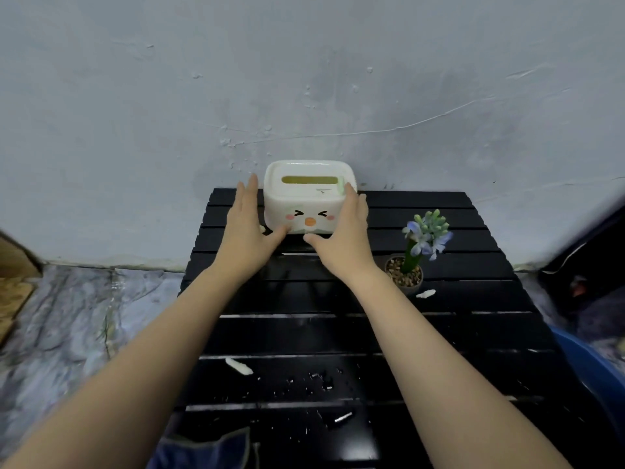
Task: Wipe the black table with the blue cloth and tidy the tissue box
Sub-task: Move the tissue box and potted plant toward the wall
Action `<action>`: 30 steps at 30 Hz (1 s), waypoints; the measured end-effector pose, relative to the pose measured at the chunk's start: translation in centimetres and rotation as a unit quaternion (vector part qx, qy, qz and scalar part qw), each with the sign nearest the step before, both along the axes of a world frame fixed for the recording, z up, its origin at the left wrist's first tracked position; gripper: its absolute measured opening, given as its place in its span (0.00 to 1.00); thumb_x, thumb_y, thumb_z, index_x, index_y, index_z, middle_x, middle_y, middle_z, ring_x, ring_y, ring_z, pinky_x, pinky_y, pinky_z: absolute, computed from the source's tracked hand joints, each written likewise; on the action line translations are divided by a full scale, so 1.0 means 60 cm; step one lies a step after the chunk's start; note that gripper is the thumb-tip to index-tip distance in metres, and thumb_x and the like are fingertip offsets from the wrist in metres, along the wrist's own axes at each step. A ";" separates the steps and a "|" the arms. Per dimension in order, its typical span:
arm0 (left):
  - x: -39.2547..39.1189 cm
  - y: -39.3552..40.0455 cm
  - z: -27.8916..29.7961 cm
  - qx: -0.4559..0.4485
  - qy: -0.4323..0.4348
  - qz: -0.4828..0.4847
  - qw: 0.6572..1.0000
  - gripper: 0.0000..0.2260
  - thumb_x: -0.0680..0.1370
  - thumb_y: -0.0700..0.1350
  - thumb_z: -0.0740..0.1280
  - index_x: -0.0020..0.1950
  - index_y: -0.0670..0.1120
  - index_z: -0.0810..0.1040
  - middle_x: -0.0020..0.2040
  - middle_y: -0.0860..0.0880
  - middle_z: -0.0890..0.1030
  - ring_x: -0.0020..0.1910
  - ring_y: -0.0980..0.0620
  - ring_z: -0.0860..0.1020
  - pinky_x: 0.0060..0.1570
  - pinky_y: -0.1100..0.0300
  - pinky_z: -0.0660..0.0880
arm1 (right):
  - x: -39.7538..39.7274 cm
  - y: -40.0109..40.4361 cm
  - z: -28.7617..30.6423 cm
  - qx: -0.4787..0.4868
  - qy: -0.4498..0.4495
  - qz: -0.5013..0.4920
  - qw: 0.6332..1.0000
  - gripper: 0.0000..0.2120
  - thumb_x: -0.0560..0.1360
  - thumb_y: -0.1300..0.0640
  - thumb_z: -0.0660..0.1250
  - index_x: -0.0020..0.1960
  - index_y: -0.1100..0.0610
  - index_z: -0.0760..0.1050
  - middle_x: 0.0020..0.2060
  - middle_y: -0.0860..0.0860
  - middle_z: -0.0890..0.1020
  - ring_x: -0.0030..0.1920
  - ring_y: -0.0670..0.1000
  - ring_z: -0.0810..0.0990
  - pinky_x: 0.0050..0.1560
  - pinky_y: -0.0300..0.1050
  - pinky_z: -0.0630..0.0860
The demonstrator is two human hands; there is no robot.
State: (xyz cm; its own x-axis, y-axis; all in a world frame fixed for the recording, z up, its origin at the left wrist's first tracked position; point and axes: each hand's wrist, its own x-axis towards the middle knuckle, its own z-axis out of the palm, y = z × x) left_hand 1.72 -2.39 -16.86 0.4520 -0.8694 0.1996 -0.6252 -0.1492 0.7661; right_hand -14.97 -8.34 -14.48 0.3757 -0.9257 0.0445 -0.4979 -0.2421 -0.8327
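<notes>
A white tissue box [309, 194] with a cartoon face stands at the far edge of the black slatted table [456, 333], against the wall. My left hand [245, 228] lies flat along the box's left side, thumb under its front edge. My right hand [341, 231] holds the box's right side, fingers over the top corner. The blue cloth [206, 450] lies crumpled at the table's near edge. Water drops [318, 380] and white paper scraps [238, 366] lie on the near slats.
A small pot with a blue-flowered plant [414, 255] stands right of the box, a white scrap [425, 293] beside it. A blue basin [588, 370] sits at the table's right. Grey wall behind; patterned floor on the left.
</notes>
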 end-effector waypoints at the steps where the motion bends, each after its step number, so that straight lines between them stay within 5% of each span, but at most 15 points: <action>1: -0.011 0.016 0.006 -0.008 -0.002 0.019 1.000 0.42 0.74 0.52 0.72 0.81 0.48 0.50 0.81 0.45 0.53 0.80 0.47 0.51 0.67 0.78 0.54 | -0.007 0.020 0.004 -0.005 0.002 0.010 1.000 0.51 0.72 0.60 0.78 0.81 0.52 0.45 0.79 0.56 0.50 0.80 0.58 0.53 0.78 0.56 0.61; 5: -0.061 0.080 0.027 -0.073 -0.062 0.054 0.994 0.29 0.75 0.47 0.70 0.74 0.46 0.64 0.73 0.47 0.68 0.72 0.49 0.64 0.69 0.60 0.59 | -0.053 0.112 0.023 -0.043 -0.020 0.049 0.998 0.41 0.77 0.58 0.73 0.81 0.54 0.51 0.79 0.53 0.56 0.79 0.53 0.57 0.77 0.47 0.60; 8: -0.107 0.116 0.032 -0.097 -0.067 0.034 0.992 0.20 0.76 0.45 0.69 0.67 0.46 0.71 0.64 0.49 0.74 0.64 0.51 0.70 0.65 0.59 0.65 | -0.109 0.171 0.021 -0.088 -0.017 0.040 0.995 0.29 0.79 0.59 0.70 0.77 0.54 0.63 0.73 0.51 0.68 0.74 0.51 0.65 0.73 0.44 0.65; 12: -0.155 0.135 0.004 -0.048 -0.121 -0.062 0.989 0.17 0.76 0.45 0.68 0.65 0.49 0.74 0.64 0.50 0.76 0.65 0.48 0.72 0.64 0.63 0.61 | -0.190 0.199 -0.014 -0.197 0.041 -0.039 0.979 0.14 0.77 0.59 0.71 0.62 0.56 0.78 0.56 0.51 0.77 0.60 0.52 0.74 0.62 0.54 0.75; 15: -0.181 0.138 -0.021 0.009 -0.153 -0.121 0.981 0.21 0.77 0.49 0.68 0.70 0.51 0.73 0.72 0.46 0.72 0.70 0.45 0.69 0.71 0.53 0.64 | -0.236 0.191 -0.028 -0.187 0.091 -0.071 0.976 0.15 0.76 0.57 0.72 0.62 0.52 0.79 0.58 0.52 0.74 0.61 0.53 0.72 0.63 0.58 0.74; 19: -0.201 0.122 -0.033 0.090 -0.192 -0.154 0.965 0.25 0.79 0.55 0.64 0.76 0.54 0.66 0.78 0.45 0.63 0.76 0.40 0.61 0.74 0.44 0.61 | -0.255 0.156 -0.025 -0.148 0.180 -0.022 0.972 0.25 0.78 0.54 0.71 0.73 0.44 0.70 0.76 0.60 0.60 0.76 0.62 0.59 0.74 0.59 0.65; 22: -0.210 0.113 -0.041 0.134 -0.222 -0.147 0.955 0.24 0.80 0.57 0.60 0.76 0.54 0.65 0.79 0.45 0.61 0.77 0.39 0.59 0.74 0.41 0.58 | -0.247 0.128 -0.028 -0.129 0.192 0.006 0.973 0.27 0.79 0.54 0.70 0.76 0.43 0.67 0.80 0.61 0.51 0.80 0.62 0.51 0.76 0.58 0.60; 30: -0.214 0.116 -0.050 0.158 -0.246 -0.137 0.946 0.23 0.81 0.59 0.58 0.75 0.56 0.66 0.78 0.46 0.64 0.77 0.41 0.60 0.75 0.44 0.56 | -0.229 0.081 -0.047 -0.156 0.155 -0.013 0.975 0.19 0.77 0.68 0.65 0.65 0.54 0.76 0.68 0.56 0.71 0.68 0.59 0.67 0.62 0.46 0.70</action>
State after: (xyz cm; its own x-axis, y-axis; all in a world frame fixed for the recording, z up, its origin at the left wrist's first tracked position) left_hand -11.13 4.58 -19.85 0.1201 -0.9920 0.0387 -0.9433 -0.1019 0.3159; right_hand -28.69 -3.45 -17.31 0.3925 -0.8945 0.2142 -0.7234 -0.4441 -0.5287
